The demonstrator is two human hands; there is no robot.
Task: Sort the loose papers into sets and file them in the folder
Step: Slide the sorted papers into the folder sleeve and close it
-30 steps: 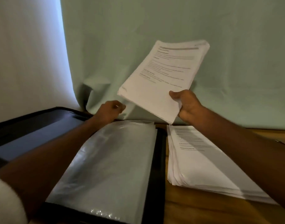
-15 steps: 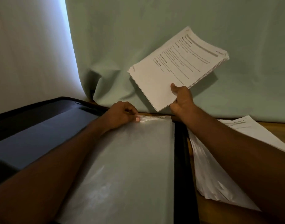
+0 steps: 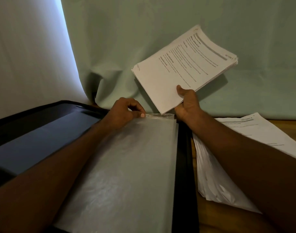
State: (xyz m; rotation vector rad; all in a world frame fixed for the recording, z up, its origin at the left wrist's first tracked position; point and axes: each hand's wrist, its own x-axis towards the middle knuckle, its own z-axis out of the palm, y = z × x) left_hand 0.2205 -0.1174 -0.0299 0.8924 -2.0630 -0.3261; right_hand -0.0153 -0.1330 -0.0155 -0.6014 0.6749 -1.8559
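A black folder lies open on the table, its clear plastic sleeves stacked in the middle. My left hand pinches the top edge of the uppermost sleeve at its far end. My right hand grips a set of printed papers by its lower edge, holding it in the air just above the far right corner of the sleeves, the set's lowest corner close to the sleeve opening. A pile of loose papers lies to the right of the folder, partly hidden by my right forearm.
The folder's open left cover shows a dark blue inner panel. A pale green cloth hangs behind the table, with a white wall at left. Bare wooden table shows at the lower right.
My right hand has tilted the paper set and brought it down toward the sleeve's top edge. My left hand moved from a loose fist to pinching the sleeve's edge. The view shifted closer.
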